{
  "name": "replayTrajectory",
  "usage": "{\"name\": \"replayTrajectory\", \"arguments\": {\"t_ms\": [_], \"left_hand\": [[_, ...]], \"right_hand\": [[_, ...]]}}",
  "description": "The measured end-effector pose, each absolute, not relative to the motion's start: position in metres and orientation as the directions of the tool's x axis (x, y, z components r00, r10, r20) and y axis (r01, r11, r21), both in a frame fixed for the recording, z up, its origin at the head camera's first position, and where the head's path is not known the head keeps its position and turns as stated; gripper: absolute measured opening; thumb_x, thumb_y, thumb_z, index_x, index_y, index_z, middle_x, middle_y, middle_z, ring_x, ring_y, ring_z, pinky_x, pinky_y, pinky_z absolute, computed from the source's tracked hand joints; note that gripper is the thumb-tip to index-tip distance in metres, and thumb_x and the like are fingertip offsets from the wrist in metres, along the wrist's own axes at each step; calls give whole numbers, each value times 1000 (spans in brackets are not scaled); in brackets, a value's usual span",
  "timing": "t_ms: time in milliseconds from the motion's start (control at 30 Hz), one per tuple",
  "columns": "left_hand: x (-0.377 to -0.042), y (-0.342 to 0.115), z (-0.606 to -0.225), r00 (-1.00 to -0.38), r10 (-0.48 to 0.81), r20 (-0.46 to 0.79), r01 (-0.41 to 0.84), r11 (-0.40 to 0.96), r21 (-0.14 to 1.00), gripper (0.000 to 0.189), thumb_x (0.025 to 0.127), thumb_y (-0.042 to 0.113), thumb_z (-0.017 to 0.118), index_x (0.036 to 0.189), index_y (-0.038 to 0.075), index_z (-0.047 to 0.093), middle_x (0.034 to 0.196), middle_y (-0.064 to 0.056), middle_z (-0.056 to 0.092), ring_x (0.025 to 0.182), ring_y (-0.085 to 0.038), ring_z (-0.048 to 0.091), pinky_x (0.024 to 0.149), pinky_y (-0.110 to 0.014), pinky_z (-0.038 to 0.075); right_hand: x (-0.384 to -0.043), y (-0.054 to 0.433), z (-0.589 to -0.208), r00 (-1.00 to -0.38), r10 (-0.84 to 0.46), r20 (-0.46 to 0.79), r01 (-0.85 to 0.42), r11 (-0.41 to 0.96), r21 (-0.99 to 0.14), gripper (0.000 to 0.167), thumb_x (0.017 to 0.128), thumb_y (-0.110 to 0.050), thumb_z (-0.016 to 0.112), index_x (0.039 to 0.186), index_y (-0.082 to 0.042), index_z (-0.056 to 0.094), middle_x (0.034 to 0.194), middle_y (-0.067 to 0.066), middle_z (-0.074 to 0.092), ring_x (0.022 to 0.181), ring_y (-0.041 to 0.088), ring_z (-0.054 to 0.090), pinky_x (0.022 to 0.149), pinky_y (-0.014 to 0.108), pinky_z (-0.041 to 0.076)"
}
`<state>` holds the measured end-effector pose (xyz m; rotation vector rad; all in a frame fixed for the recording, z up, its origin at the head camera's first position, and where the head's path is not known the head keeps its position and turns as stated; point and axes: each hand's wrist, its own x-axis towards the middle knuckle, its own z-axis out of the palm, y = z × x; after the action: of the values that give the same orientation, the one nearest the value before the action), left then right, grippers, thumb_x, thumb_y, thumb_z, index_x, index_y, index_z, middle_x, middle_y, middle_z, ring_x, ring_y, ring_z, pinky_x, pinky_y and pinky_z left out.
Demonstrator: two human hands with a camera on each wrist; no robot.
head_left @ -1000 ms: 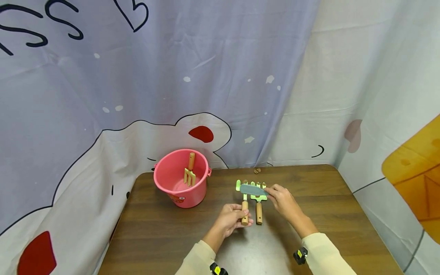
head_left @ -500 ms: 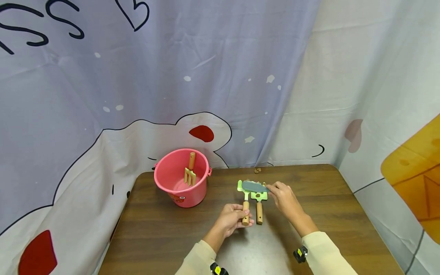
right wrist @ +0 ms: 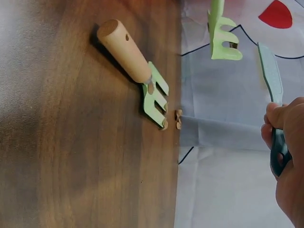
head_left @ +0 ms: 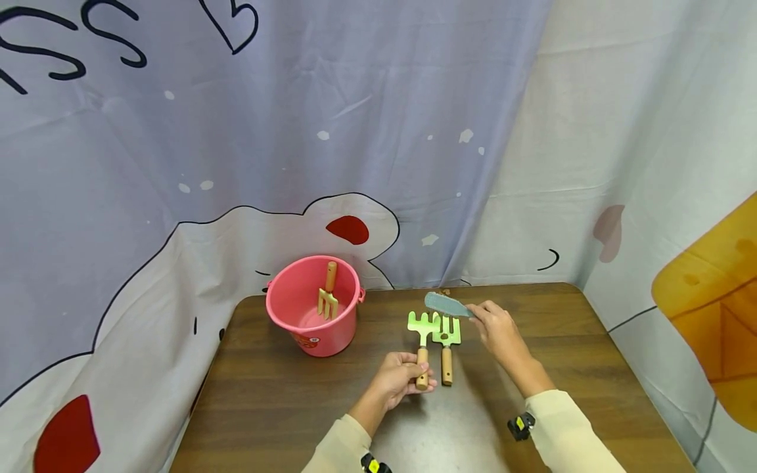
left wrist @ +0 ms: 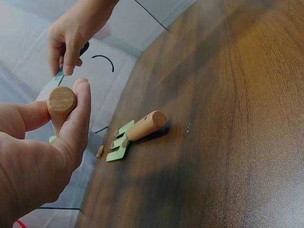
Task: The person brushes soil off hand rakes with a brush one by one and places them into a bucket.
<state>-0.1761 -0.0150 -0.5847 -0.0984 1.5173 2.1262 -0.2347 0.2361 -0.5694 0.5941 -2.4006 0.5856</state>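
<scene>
My left hand grips the wooden handle of a small green garden rake, its tines pointing away from me. In the left wrist view the handle's round end sits between thumb and fingers. My right hand holds a flat tool with a long blue-grey blade and a dark teal handle. The blade points left, beyond the rake's tines and apart from them in the right wrist view. A green garden fork with a wooden handle lies on the table, right of the rake.
A pink bucket stands at the table's back left, with another wooden-handled fork leaning inside. Small brown pieces lie near the far table edge. A printed curtain hangs behind the wooden table.
My right hand has lifted the blue-grey blade away from the rake's tines, shifting it right and farther back. The left hand holds the rake in nearly the same place.
</scene>
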Motion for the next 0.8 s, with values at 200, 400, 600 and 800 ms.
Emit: {"name": "replayTrajectory", "arguments": {"t_ms": [200, 400, 600, 800], "left_hand": [[-177, -17, -585, -861, 364, -354, -453, -236, 860, 42, 100, -2, 60, 133, -22, 44, 105, -30, 67, 72, -22, 74, 79, -41, 64], [-178, -18, -586, -861, 367, -353, -453, -238, 859, 41, 100, -3, 60, 133, -22, 44, 115, -39, 64, 73, -21, 74, 79, -41, 64], [-178, -18, -583, -862, 369, -348, -450, -240, 860, 39, 100, -2, 60, 131, -20, 47, 108, -32, 67, 74, -22, 74, 79, -41, 64], [-177, -18, -582, -859, 380, -343, -449, -237, 862, 39, 100, -2, 60, 132, -20, 47, 99, -21, 69, 74, -22, 74, 80, -41, 64]], "right_hand": [[-231, 237, -571, -735, -288, 614, -551, 781, -293, 30, 82, 5, 82, 111, 1, 75, 89, 7, 67, 72, 18, 62, 61, 35, 53], [-224, 233, -585, -702, -363, 613, -619, 736, -274, 32, 79, 7, 83, 110, 1, 75, 89, 6, 67, 72, 16, 62, 62, 31, 54], [-220, 231, -594, -708, -392, 587, -625, 736, -261, 34, 77, 6, 83, 110, 0, 76, 89, 5, 67, 70, 15, 62, 61, 29, 54], [-221, 230, -595, -711, -378, 594, -604, 760, -239, 33, 77, 4, 84, 109, 0, 76, 88, 6, 67, 70, 15, 61, 62, 34, 52]]}}
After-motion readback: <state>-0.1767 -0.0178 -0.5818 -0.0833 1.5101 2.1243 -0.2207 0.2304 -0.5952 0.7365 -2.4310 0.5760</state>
